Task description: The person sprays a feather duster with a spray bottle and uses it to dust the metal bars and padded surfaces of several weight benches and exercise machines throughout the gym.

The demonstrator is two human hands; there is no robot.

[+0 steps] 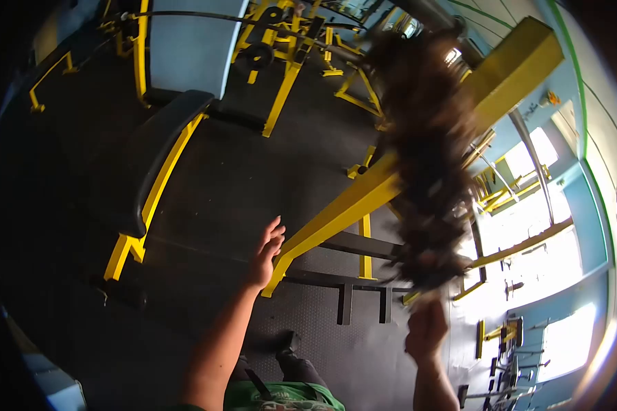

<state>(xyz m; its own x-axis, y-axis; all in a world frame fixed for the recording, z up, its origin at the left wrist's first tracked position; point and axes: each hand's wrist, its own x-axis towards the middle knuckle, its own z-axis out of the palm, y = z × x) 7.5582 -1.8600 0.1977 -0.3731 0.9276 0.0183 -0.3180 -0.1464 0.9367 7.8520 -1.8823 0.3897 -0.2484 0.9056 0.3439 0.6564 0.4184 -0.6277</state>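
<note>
head view — duster (432,154) in right hand (426,330)

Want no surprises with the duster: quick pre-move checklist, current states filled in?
1. Right grip secure: ok, looks closed at the lower end of the brown duster; handle hidden.
2. Left grip free: ok, fingers spread, nothing visible in it.
3. Left grip clear of the yellow beam: cannot tell, they sit close together in view.
4. Duster touching the beam: cannot tell, it overlaps the beam in view.
5. Duster sharp enough to inspect: not ok, motion-blurred.
6. Black bench pad clear of both grips: ok, well off to the left.
</note>
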